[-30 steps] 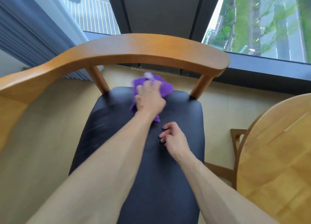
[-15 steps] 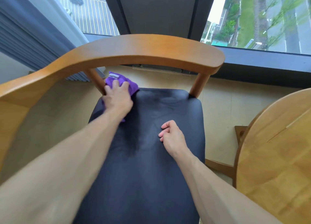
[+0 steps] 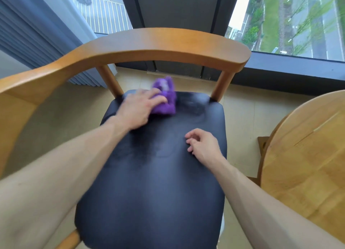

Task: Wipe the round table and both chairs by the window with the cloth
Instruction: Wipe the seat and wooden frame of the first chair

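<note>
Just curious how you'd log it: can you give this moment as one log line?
left hand presses purple cloth on chair seat | right hand rests, loosely curled | round table untouched

A left hand (image 3: 139,110) presses a purple cloth (image 3: 165,99) onto the far end of a wooden chair's black seat (image 3: 155,183). The right hand (image 3: 204,146) rests loosely curled nearer on the seat. A round worktop (image 3: 306,155) stands right of the chair.

- No text, label, brand, number or sign can be read anywhere in the view.
</note>
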Available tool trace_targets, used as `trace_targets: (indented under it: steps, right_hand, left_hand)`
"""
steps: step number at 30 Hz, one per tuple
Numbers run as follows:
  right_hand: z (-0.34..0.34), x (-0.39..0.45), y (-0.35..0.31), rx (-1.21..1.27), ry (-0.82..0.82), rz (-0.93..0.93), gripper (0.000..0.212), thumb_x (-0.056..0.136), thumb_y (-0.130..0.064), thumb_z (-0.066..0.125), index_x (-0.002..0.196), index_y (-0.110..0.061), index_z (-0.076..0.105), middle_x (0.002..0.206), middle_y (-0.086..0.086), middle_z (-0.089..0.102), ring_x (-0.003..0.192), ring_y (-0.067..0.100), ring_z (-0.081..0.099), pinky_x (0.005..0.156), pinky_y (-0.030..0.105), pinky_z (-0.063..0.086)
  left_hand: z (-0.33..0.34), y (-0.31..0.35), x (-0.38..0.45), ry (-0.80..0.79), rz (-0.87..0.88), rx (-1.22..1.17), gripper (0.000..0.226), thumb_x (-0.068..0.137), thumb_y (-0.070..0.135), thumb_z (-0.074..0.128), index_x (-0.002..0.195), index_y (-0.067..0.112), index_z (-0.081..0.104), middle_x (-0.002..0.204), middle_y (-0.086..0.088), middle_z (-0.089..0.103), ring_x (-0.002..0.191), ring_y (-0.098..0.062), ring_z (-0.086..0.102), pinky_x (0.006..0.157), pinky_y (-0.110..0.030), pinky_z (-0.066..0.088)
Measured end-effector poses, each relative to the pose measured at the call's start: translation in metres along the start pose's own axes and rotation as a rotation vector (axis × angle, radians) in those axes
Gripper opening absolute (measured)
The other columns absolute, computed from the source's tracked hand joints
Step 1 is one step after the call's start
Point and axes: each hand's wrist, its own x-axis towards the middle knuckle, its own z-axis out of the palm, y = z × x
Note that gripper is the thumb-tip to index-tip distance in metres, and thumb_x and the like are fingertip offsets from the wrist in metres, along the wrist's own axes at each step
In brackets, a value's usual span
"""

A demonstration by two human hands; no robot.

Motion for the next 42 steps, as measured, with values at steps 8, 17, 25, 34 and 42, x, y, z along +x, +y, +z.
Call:
trace_targets:
  steps: [8,17,25,34,42]
  right_hand:
    - [-0.022,-0.007,0.005,-0.037,0.372,0.030,0.022,0.100,-0.023,0.036,0.108,-0.017,0.055,0.105,0.012,0.063,0.101,0.031,0.060,0.086,0.038,0.043]
    - [-0.009,-0.017,-0.007,-0.179,0.509,-0.036,0.023,0.099,-0.029,0.045,0.110,-0.011,0.053,0.113,0.013,0.054,0.103,0.030,0.052,0.085,0.035,0.036]
    - [0.015,-0.015,-0.005,-0.477,0.280,0.027,0.032,0.088,-0.021,0.050,0.120,-0.025,0.050,0.114,0.000,0.036,0.086,0.029,0.047,0.078,0.031,0.035]
    - [0.013,-0.006,-0.007,-0.477,0.298,0.059,0.023,0.094,-0.029,0.047,0.115,-0.022,0.052,0.124,0.011,0.042,0.094,0.037,0.055,0.087,0.038,0.041]
    - [0.001,0.006,-0.022,-0.355,0.240,0.151,0.037,0.095,-0.039,0.041,0.113,-0.015,0.062,0.126,0.021,0.054,0.111,0.037,0.054,0.095,0.039,0.042]
  left_hand:
    - [0.001,0.120,0.003,0.097,-0.616,-0.250,0.058,0.076,0.016,0.066,0.129,0.029,0.046,0.141,-0.007,0.035,0.111,-0.032,0.049,0.082,-0.042,0.050]
    - [0.018,0.067,-0.076,0.079,0.016,-0.056,0.053,0.074,0.020,0.064,0.124,0.034,0.057,0.137,-0.004,0.051,0.101,-0.033,0.053,0.066,-0.039,0.048]
    - [0.018,-0.057,-0.142,0.132,-0.841,-0.331,0.070,0.077,0.006,0.061,0.139,0.029,0.038,0.126,-0.009,0.050,0.105,-0.042,0.056,0.078,-0.047,0.048]
    - [0.006,0.125,-0.105,0.005,-0.598,-0.311,0.056,0.073,0.014,0.064,0.122,0.028,0.042,0.128,-0.007,0.040,0.105,-0.035,0.052,0.081,-0.046,0.046]
    - [0.013,0.202,-0.124,-0.132,0.092,-0.435,0.058,0.077,0.016,0.071,0.126,0.026,0.042,0.119,-0.008,0.043,0.097,-0.037,0.054,0.062,-0.041,0.041]
